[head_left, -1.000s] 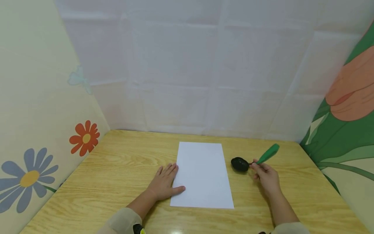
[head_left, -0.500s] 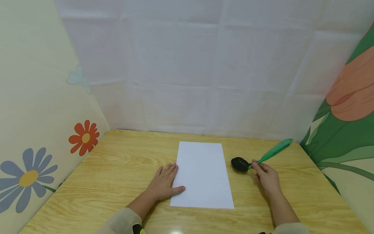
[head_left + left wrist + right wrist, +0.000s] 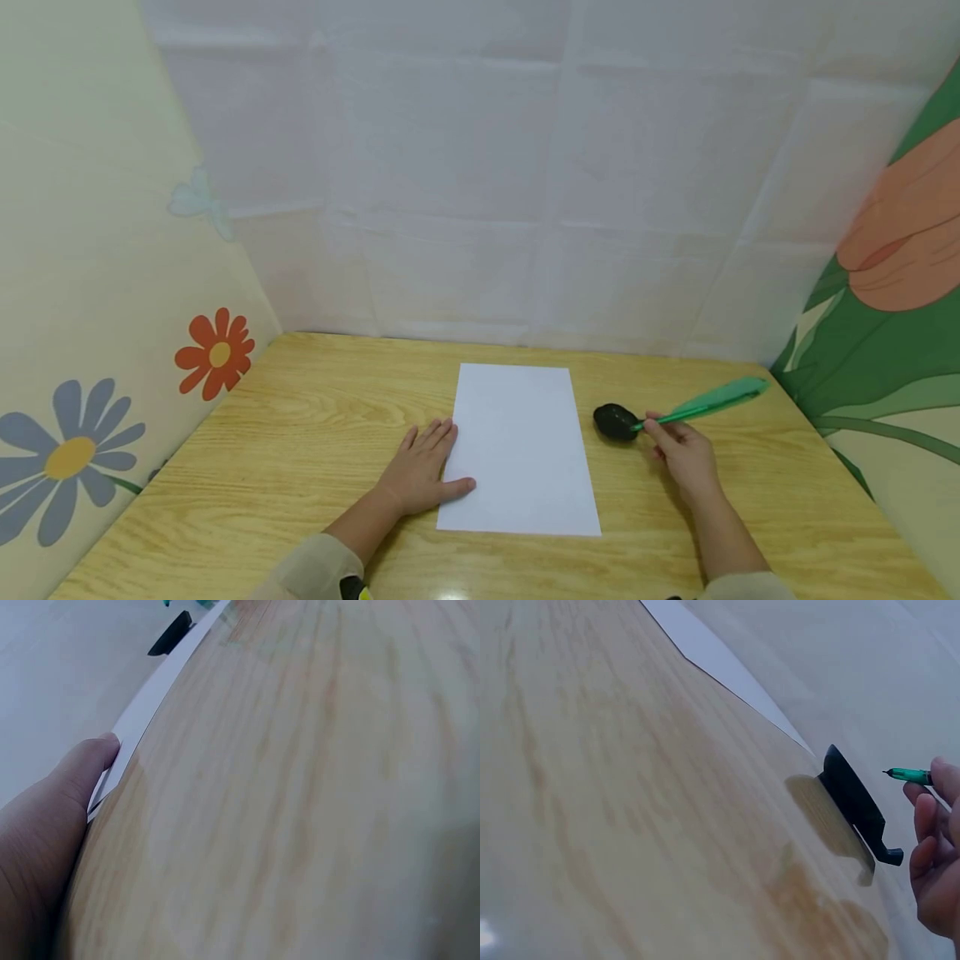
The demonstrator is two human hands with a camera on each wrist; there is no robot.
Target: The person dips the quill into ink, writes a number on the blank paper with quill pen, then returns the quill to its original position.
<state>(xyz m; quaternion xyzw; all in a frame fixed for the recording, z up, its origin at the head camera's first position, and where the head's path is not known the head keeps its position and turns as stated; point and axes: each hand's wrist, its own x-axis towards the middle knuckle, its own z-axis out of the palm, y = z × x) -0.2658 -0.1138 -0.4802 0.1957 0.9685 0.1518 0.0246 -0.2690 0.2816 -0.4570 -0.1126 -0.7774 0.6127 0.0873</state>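
My left hand lies spread on the left edge of a white sheet of paper, fingers straight, thumb on the sheet. At the right, my right hand pinches a slim green pen. Its dark pointed tip shows in the right wrist view, to the left of the fingers. The pen's upper end is blurred and slants to the right. A black oval dish-like thing with a short bent handle stands on the table just left of that hand.
The wood-grain table carries all of this. A creased white cloth hangs along its back edge. Panels with printed flowers flank the left and right sides.
The green pen's upper end has swung to the right and stands lower than half a second ago. The left hand, the paper and the black dish-like thing stay in place.
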